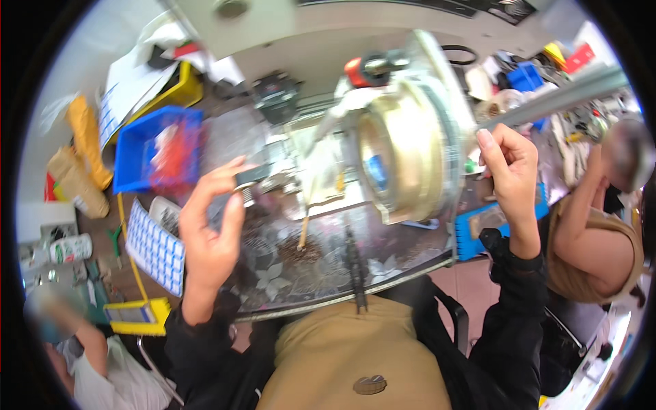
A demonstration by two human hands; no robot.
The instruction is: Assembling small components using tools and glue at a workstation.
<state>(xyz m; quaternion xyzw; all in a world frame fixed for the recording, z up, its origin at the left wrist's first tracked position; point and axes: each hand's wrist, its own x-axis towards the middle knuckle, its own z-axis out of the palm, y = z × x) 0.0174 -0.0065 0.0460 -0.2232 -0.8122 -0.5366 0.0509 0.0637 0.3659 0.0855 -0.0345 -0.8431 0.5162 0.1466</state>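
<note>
Left of the machine (422, 150), the left hand (210, 236) curves open at a dark block (253, 175); to its right, the right hand (514, 172) curls, grip unclear.

A brown packet (78, 182) is seen beyond the left edge of the counter (403, 273), a blue tray (467, 238) beside its right.

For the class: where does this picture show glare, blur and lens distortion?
Head view: glare whitens the pale surface left of the gold-coloured wheel; head view: that wheel and the red contents of the blue bin look smeared; head view: the front edge of the table bows.
</note>
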